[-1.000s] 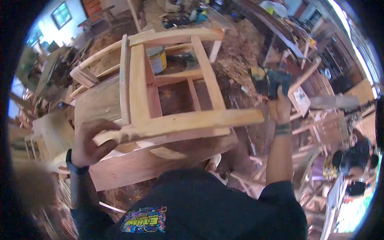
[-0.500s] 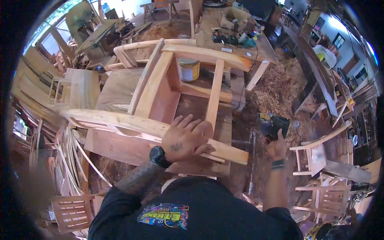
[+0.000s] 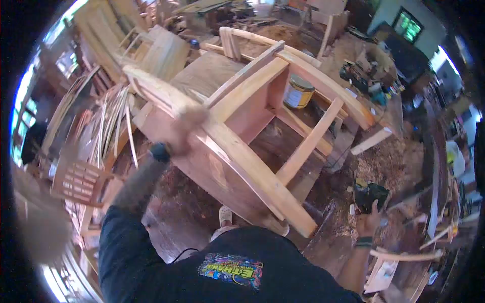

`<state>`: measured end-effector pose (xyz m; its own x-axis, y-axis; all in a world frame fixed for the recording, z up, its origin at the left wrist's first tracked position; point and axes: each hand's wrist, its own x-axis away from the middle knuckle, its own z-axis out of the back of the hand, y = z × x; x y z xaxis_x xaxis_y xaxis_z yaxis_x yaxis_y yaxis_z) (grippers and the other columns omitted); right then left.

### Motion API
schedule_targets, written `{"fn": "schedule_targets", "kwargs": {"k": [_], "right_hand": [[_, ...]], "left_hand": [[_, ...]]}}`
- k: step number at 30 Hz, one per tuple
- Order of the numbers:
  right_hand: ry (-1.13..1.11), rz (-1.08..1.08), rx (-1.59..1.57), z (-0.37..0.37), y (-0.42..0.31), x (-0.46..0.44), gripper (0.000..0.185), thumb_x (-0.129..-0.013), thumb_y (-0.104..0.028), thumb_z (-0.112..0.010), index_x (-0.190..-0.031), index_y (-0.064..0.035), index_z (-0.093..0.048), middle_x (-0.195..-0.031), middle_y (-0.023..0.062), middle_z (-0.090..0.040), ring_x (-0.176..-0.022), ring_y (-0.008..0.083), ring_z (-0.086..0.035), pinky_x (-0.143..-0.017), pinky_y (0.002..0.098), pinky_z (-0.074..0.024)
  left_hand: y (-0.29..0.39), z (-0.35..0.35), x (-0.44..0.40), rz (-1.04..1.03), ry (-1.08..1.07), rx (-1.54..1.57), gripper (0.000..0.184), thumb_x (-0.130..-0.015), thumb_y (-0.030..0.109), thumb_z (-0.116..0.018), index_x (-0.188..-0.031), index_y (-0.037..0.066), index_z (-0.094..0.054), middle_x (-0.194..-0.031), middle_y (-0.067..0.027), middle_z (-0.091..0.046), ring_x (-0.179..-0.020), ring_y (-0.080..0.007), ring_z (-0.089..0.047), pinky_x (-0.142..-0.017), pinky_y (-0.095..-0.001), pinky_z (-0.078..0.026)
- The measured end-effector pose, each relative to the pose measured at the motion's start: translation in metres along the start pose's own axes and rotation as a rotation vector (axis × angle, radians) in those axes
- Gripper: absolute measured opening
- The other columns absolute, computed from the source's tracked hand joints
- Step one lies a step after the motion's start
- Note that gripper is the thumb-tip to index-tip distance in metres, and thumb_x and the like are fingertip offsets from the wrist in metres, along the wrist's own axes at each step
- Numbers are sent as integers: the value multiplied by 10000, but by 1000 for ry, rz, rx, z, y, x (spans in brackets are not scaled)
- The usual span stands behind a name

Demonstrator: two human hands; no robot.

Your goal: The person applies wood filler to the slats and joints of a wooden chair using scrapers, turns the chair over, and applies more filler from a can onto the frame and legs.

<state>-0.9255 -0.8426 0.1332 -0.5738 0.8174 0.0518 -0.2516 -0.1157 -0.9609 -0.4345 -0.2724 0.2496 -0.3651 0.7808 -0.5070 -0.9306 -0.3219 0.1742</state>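
A wooden chair-like frame (image 3: 237, 141) lies on the worktable, with curved rails, a cross bar (image 3: 310, 141) and a reddish inner panel. My left hand (image 3: 189, 131), wearing a dark watch, is over the near rail toward its left part. Motion blurs its fingers, so I cannot tell their pose or whether they touch the wood. Off to the right, my right hand (image 3: 368, 223), with a dark wristband, grips a dark boxy tool (image 3: 370, 194) whose kind is unclear. The tool is apart from the frame, above the shavings.
A yellow-labelled can (image 3: 298, 92) stands inside the frame's far side. Behind is a bench (image 3: 348, 60) crowded with tools. Thin wood strips (image 3: 113, 118) and a slatted chair part (image 3: 81, 182) are at left. Shavings (image 3: 391, 161) cover the floor at right.
The view has turned, so the frame now slants down to the right. My left hand has slid left along the near rail. My right hand still holds the dark tool off to the right.
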Motion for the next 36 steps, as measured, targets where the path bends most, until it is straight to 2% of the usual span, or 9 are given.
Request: {"fn": "schedule_targets", "kwargs": {"k": [2,4,7,11,18,23,27,32,36], "right_hand": [[-7,-235,-226,6,-12,-33,429,-1030,-438,-579,-1247,-74,-644,-1187,35,-703,-975,191,-668,-890,391,-519],[-20,-318,-277,14,-4,-72,432,-1038,-422,-569,-1242,-49,-646,-1185,52,-706,-989,205,-678,-915,396,-528],[-57,-350,-344,18,-15,-85,404,-1037,-402,-575,-1231,-54,-644,-1143,49,-711,-976,214,-696,-852,392,-558],[-154,-47,-134,24,-11,-84,390,-1034,-384,-584,-1230,-51,-633,-1146,63,-710,-981,221,-698,-818,410,-571],[-7,-243,-687,-6,-62,-35,347,-1000,-384,-639,-1198,-99,-647,-1095,73,-716,-890,213,-700,-706,397,-568],[-244,329,521,57,55,-80,335,-1009,-382,-626,-1166,-89,-663,-966,43,-728,-760,186,-698,-657,349,-567],[-310,-376,-449,33,20,-103,342,-1009,-355,-633,-1155,-47,-663,-935,47,-728,-712,188,-698,-669,344,-581],[-418,-43,-98,37,120,-217,342,-1007,-344,-639,-1162,-40,-642,-1002,69,-726,-802,216,-721,-701,367,-594],[-530,-349,-304,48,63,-239,331,-1003,-353,-641,-1173,-69,-652,-988,62,-704,-816,214,-700,-687,388,-579]], "left_hand": [[-60,34,27,479,216,-291,493,-892,227,-647,-1337,19,-601,-1272,-262,-642,-1215,-376,-611,-1052,-472,-462],[-44,74,38,869,-220,-576,374,-1005,282,-543,-1264,27,-631,-1152,-252,-670,-1104,-426,-621,-975,-538,-472],[-6,57,18,329,-122,-565,558,-1005,481,-538,-1283,3,-616,-1175,-250,-657,-1131,-463,-590,-1003,-568,-432],[131,10,-70,792,-299,-309,960,-910,642,-584,-1523,-52,-334,-1545,-380,-304,-1468,-519,-258,-1205,-592,-190],[238,-28,-67,286,-325,-178,935,-928,624,-566,-1513,-65,-328,-1569,-379,-255,-1492,-515,-210,-1201,-635,-152],[293,-32,-64,190,-286,-68,836,-932,566,-570,-1472,-55,-420,-1554,-342,-330,-1471,-492,-289,-1198,-619,-179],[335,-36,-64,262,-315,-44,842,-933,563,-565,-1494,-42,-396,-1565,-324,-326,-1488,-461,-276,-1214,-581,-175],[375,-52,-70,432,-424,-172,939,-888,581,-612,-1531,-43,-330,-1618,-311,-222,-1526,-444,-188,-1243,-559,-129],[426,-68,-85,689,-360,-244,936,-885,549,-634,-1523,-62,-323,-1609,-331,-222,-1512,-474,-200,-1244,-544,-146]]}}
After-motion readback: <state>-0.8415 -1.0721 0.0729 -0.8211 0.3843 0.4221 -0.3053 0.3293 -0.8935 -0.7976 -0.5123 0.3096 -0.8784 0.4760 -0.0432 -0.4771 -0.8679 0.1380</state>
